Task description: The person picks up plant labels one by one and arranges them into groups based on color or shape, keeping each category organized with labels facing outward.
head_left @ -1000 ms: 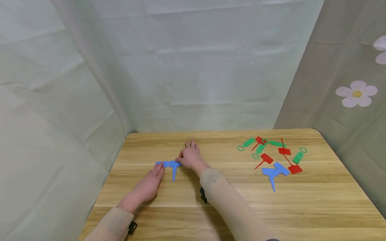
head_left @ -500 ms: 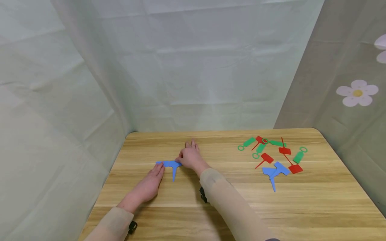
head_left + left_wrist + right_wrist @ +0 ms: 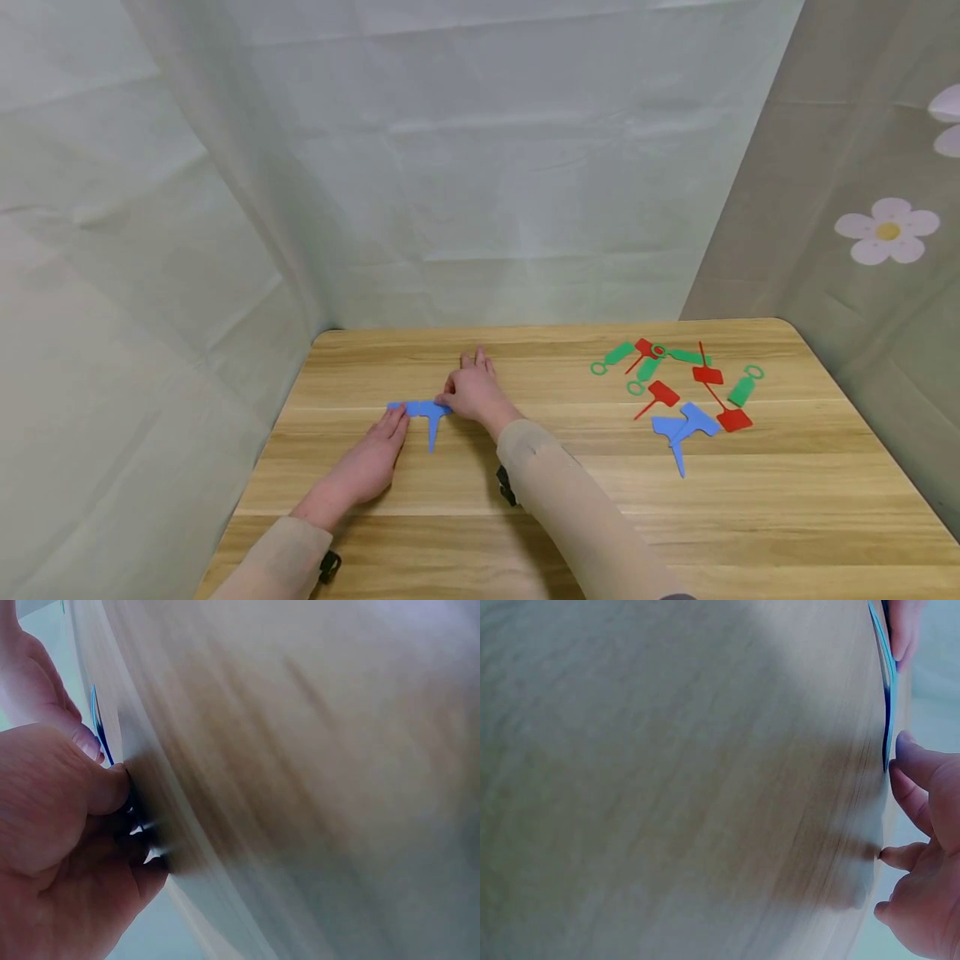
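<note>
Two blue T-shaped plant labels lie side by side at the table's left, heads in one row and edges meeting. My left hand (image 3: 371,462) presses the left label (image 3: 412,408) with fairly straight fingers, covering its stem. At the far end of the right label (image 3: 432,413), my right hand (image 3: 477,392) pinches its edge between thumb and index finger, its other fingers spread away. The right wrist view shows the blue label (image 3: 889,712) edge-on, its end at the right thumb (image 3: 919,756). From the left wrist, the left hand (image 3: 52,817) hides most of its label.
On the right of the wooden table (image 3: 570,533) lie two overlapping blue labels (image 3: 692,423), several red tags (image 3: 663,392) with thin stems, and several green ring-ended tags (image 3: 742,390). A pale cloth (image 3: 510,208) hangs behind the table.
The right-hand blue label has slid slightly left, so the narrow gap between the two label heads has closed. Both hands stay nearly in place.
</note>
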`<state>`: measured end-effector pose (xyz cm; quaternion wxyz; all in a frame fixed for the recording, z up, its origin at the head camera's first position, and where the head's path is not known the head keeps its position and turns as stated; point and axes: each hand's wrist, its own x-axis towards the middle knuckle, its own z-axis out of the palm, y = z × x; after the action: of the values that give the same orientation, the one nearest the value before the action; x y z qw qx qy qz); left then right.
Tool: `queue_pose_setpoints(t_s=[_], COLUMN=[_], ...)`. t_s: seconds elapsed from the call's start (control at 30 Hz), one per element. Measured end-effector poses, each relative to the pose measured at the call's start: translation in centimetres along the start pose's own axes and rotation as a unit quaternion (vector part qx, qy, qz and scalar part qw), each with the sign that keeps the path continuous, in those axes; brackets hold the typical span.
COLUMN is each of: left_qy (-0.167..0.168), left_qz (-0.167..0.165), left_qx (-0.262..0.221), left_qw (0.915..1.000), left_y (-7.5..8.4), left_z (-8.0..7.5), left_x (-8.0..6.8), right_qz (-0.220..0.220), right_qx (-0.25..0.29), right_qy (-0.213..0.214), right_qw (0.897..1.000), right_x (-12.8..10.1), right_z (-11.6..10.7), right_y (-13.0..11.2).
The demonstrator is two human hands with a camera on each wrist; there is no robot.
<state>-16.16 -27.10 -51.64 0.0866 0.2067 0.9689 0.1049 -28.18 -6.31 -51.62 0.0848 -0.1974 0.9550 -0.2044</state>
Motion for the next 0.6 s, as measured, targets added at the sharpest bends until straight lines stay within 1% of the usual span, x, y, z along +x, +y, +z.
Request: queue_pose_setpoints(t_s=[0.2,0.4,0.5,0.6], left_qy=[0.003,0.008,0.013,0.022], left_qz=[-0.002,-0.005,-0.010,-0.009], left_qx=[0.001,-0.008,-0.009,-0.001], left_qw=[1.0000,0.9999,0.9998,0.9997], left_y=[0.10,0.25,0.27,0.22], left_z=[-0.01,-0.14,-0.14,-0.10], left_x=[0.05,-0.02,-0.07,-0.11], right_qz=[-0.001,-0.007,-0.013,-0.018], right_qx=[0.009,0.020,0.023,0.025], right_qy=[-0.001,0.013,0.017,0.024], right_qw=[1.000,1.000,1.000,0.999], right_x=[-0.02,-0.17,-0.18,-0.15], right_z=[0.01,-0.16,-0.05,0.09], right_y=[0.07,0.27,0.48,0.75])
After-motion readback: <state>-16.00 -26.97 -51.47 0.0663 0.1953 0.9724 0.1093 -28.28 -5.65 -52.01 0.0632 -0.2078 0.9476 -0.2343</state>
